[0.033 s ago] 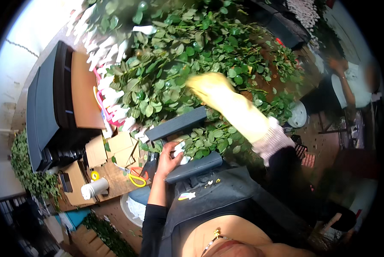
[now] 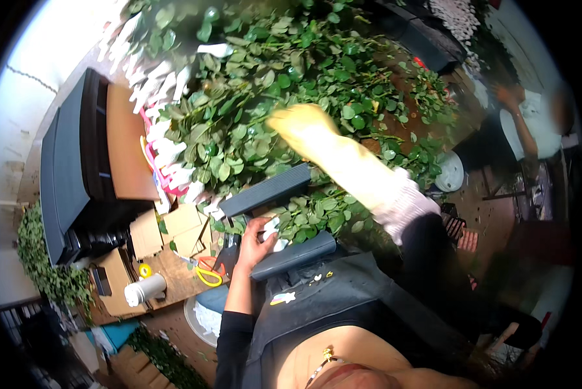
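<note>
My bare left hand is closed around the white-covered heads of a small bunch of leafy flower stems, which look like roses. These stems lie between a ridged dark grey bar and a dark padded bar next to my apron. Reaching over the big heap of leafy stems is my right hand, in a long yellow glove. Its fingers are smeared by motion, so whether they grip a stem cannot be made out.
On the bench at left are orange-and-yellow-handled scissors, a white cylinder, yellow tape and cardboard pieces. A dark box-like stand rises behind them. Another person is at the far right, near a white bucket.
My gloved right hand has shifted a little to the left over the heap. My left hand stays on the white-covered heads.
</note>
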Tool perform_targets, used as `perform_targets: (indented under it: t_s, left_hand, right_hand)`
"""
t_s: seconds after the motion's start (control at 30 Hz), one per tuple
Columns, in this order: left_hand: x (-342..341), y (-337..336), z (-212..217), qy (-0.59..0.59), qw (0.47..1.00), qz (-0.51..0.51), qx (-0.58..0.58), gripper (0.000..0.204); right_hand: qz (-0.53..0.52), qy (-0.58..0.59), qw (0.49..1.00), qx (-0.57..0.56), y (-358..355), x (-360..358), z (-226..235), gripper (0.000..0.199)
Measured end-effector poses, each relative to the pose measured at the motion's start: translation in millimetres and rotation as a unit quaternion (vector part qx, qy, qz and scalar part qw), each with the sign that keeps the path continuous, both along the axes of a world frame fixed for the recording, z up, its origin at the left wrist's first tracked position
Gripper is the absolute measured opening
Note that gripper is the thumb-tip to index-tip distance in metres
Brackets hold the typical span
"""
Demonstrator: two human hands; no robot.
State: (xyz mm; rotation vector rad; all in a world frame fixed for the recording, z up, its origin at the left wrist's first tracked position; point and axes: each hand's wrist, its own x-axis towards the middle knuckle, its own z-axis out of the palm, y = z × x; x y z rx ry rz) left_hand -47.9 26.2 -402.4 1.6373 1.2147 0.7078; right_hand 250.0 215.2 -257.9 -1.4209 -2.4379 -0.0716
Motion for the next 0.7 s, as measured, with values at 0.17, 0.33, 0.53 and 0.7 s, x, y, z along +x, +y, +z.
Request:
perform_targets:
  t_s: [0.17, 0.33, 0.53, 0.7]
  left_hand:
    - [6.1, 10.4, 7.2, -0.010, 0.993, 0.039, -0.112, 0.033]
    - [8.7, 8.3, -10.1, 0.065, 0.995, 0.036, 0.069, 0.022]
    - [4.0, 5.6, -74.4, -0.141, 0.984, 0.100, -0.042, 0.025]
    - [-3.4, 7.8, -69.2, -0.050, 0.996, 0.070, -0.008, 0.055]
  right_hand:
    - [-0.067, -0.068, 0.995, 0.035, 61.6, -46.1, -13.0, 0.024]
    - [0.011, 0.177, 0.980, -0.089, 13.0, -14.2, 32.1, 0.020]
    - [0.234, 0.122, 0.965, -0.005, -100.6, 3.7, 88.0, 0.026]
    - [-0.118, 0.006, 0.934, -0.338, -120.4, 53.2, 8.8, 0.014]
